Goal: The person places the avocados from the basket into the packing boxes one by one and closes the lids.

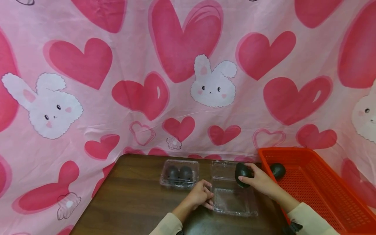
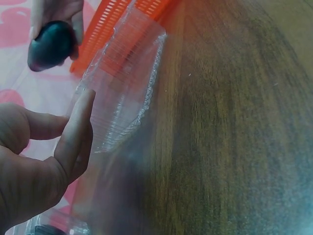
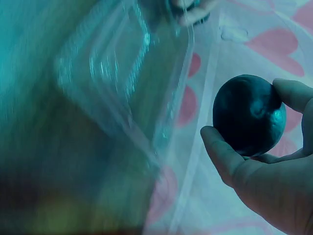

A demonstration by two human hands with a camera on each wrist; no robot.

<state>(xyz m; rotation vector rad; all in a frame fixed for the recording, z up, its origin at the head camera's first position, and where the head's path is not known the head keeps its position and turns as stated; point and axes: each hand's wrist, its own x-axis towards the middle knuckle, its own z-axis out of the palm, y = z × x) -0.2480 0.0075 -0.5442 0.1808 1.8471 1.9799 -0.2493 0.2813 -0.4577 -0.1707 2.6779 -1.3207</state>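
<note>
My right hand [image 1: 259, 181] holds a dark avocado [image 1: 242, 175] between thumb and fingers, above the right part of an opened clear plastic clamshell box [image 1: 232, 200]. The same avocado [image 3: 248, 115] fills the grip in the right wrist view. At the box's left edge is my left hand [image 1: 201, 195], its thumb and forefinger pinching the rim in the left wrist view [image 2: 44, 152]. The box's lid [image 1: 222, 170] lies folded back toward the wall. Its tray holds nothing that I can see.
A closed clear box [image 1: 180, 182] with two dark avocados stands on the wooden table [image 1: 132, 195] to the left. On the right sits an orange-red perforated basket [image 1: 329, 192] with another avocado [image 1: 277, 171] in its far left corner. A pink heart-print cloth hangs behind.
</note>
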